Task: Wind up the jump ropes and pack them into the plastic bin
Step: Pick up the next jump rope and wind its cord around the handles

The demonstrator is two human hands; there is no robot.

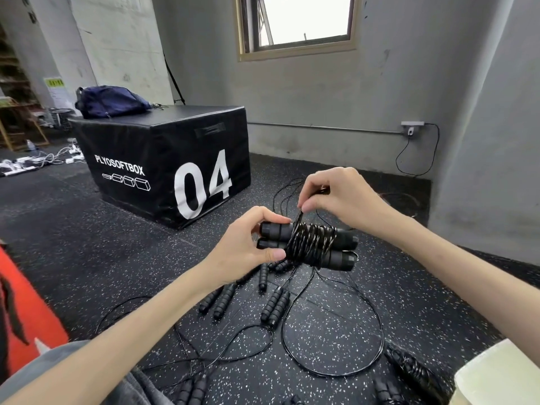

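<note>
Speckled floor (87,229), hands (242,244) winding rope (309,244)

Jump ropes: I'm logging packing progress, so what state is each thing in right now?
Held jump rope: cord mostly wound round its paired handles.
Left hand: grips the handles.
Right hand: pinches the cord.
Floor ropes: loose, unwound.
Plastic bin: partly in view, contents unseen.

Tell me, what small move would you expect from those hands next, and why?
Probably one more turn of cord around the paired handles. The left hand grips the two black handles at one end, the right hand pinches the cord just above the coil, and a loose loop of cord trails on the floor, so winding looks unfinished.
</note>
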